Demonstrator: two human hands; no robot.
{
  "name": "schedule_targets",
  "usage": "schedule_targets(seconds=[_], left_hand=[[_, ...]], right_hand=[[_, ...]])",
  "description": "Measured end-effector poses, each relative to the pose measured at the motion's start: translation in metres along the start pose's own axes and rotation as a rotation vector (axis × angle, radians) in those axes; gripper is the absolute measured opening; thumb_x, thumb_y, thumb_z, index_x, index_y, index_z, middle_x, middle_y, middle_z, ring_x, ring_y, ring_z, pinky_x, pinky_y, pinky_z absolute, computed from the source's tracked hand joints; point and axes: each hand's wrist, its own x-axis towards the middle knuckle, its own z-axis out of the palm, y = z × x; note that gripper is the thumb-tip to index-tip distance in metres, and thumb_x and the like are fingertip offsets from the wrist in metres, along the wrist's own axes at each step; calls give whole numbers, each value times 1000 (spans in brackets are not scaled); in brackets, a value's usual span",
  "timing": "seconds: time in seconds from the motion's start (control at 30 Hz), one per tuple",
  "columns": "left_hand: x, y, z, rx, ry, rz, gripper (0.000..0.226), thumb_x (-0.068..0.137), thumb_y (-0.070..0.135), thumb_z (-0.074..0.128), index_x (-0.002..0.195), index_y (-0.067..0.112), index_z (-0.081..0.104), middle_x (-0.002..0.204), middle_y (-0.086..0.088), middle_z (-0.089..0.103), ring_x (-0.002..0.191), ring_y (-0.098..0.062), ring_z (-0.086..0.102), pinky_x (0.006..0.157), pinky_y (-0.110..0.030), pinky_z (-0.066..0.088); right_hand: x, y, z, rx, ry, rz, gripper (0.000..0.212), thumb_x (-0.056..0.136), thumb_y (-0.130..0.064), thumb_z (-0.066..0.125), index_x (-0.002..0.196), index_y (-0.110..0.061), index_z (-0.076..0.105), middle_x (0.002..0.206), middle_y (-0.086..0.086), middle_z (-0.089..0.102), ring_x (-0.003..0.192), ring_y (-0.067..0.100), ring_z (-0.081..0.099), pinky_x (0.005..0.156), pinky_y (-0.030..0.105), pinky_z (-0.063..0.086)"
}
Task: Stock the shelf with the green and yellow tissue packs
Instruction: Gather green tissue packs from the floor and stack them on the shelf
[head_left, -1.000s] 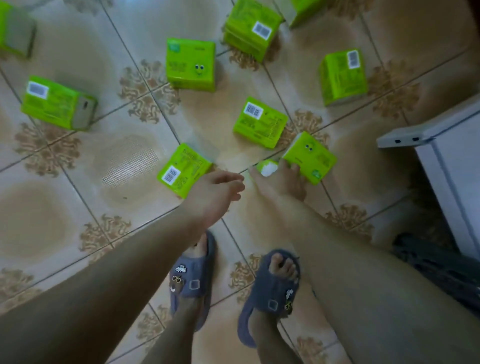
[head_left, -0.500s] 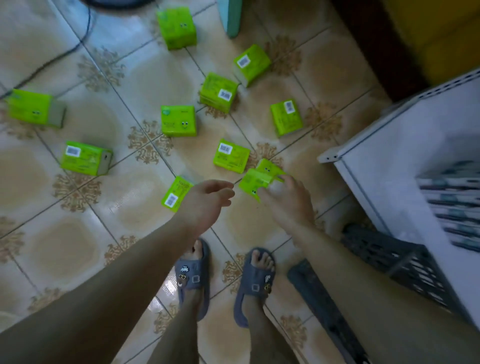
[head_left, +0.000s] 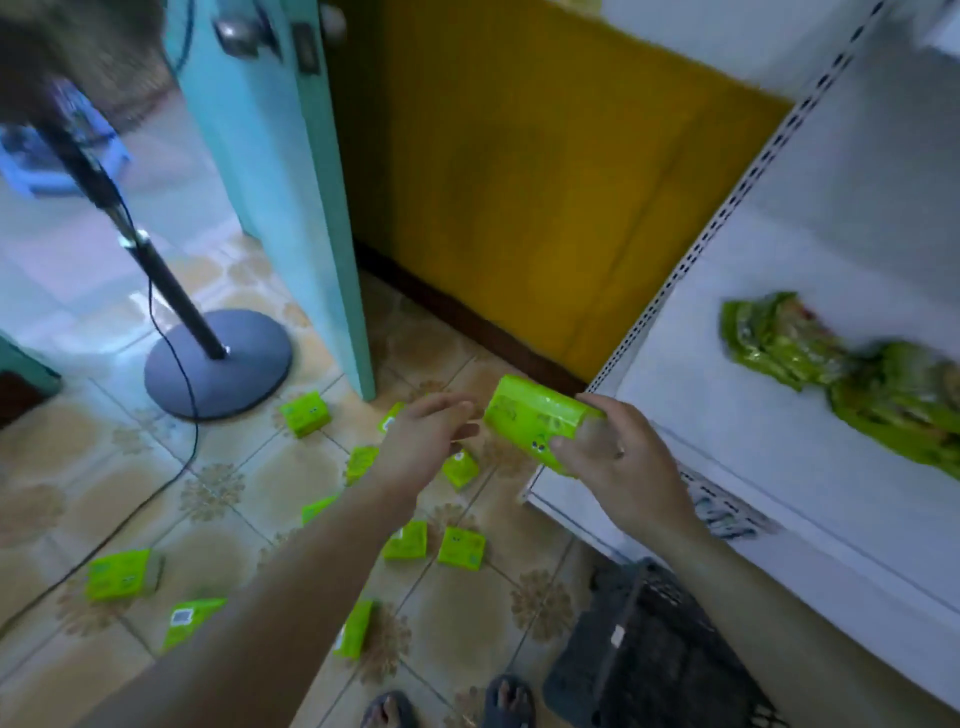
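Holding one green tissue pack (head_left: 530, 415) in the right hand (head_left: 618, 467), fingers curled round its near end, just short of the white shelf (head_left: 753, 426). The left hand (head_left: 421, 447) is relaxed and empty beside it.

Risk, in our judgement: the glossy wrap may slip from a one-ended grip. The loose packs (head_left: 461, 548) on the floor (head_left: 249, 493) lie near our feet, a trip hazard.

Writing: cartoon eyes are printed on the pack. Brand text is too blurred to read.

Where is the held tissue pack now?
Head view, centre-right: the right hand grips the tissue pack in mid-air, beside the white shelf, left hand open alongside.
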Motion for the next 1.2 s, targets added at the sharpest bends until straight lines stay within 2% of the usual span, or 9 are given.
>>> schedule_targets(seconds=[0.13, 0.2, 0.3, 0.37, 0.43, 0.6, 0.77, 1.0, 1.2], left_hand=[[-43, 85, 44, -31, -118, 153, 16, 93, 15, 55, 101, 18, 69, 98, -1, 73, 87, -13, 67, 79, -28, 47], [-63, 119, 69, -38, -172, 203, 17, 94, 14, 54, 104, 16, 68, 102, -4, 72, 91, -16, 67, 85, -31, 47], [-90, 159, 111, 2, -260, 295, 20, 96, 14, 50, 109, 14, 66, 102, -1, 70, 96, -18, 65, 90, -33, 46], [-108, 179, 139, 26, -295, 356, 20, 96, 14, 50, 109, 14, 65, 99, 1, 70, 93, -14, 65, 87, -30, 47], [-125, 196, 168, 27, -323, 397, 18, 96, 13, 50, 104, 15, 66, 96, 1, 70, 90, -13, 65, 84, -28, 47], [-156, 227, 236, 52, -397, 505, 17, 95, 14, 52, 104, 15, 66, 94, 3, 71, 85, -11, 64, 78, -26, 46], [-173, 252, 285, 91, -399, 606, 16, 91, 15, 58, 103, 18, 69, 104, -2, 71, 98, -16, 66, 90, -33, 49], [-151, 280, 313, 80, -364, 667, 16, 91, 17, 58, 102, 20, 69, 104, 0, 72, 101, -16, 66, 94, -35, 50], [-122, 310, 363, 123, -435, 743, 15, 91, 19, 59, 101, 24, 69, 106, 1, 71, 101, -15, 65, 94, -35, 50]], right_hand=[[-33, -52, -93, 49, 196, -95, 57, 70, -69, 64, 121, -47, 49, 121, -29, 45, 114, 7, 50, 92, 42, 48], [-48, -71, -136, 59, 267, -142, 52, 74, -63, 67, 120, -50, 50, 122, -36, 41, 114, 2, 48, 93, 38, 47], [-71, -93, -197, 45, 385, -231, 51, 70, -66, 68, 116, -52, 51, 119, -36, 44, 110, -9, 47, 87, 29, 47], [-86, -102, -233, 40, 468, -281, 52, 67, -66, 64, 115, -49, 53, 116, -36, 46, 107, -5, 51, 84, 26, 47], [-101, -106, -268, 22, 536, -312, 58, 65, -64, 62, 119, -43, 55, 118, -33, 47, 109, 3, 53, 86, 29, 48], [-125, -99, -347, 14, 667, -370, 60, 63, -68, 60, 119, -47, 54, 118, -37, 46, 113, 0, 51, 95, 36, 47], [-124, -89, -407, -3, 729, -411, 58, 69, -64, 66, 121, -45, 53, 113, -48, 39, 112, 8, 52, 92, 43, 48], [-82, -75, -454, -56, 727, -409, 57, 74, -60, 69, 124, -41, 53, 126, -19, 47, 115, 11, 47, 95, 42, 45], [-52, -66, -500, -108, 822, -365, 56, 69, -54, 66, 121, -38, 56, 122, -17, 52, 110, 7, 51, 89, 27, 42]])
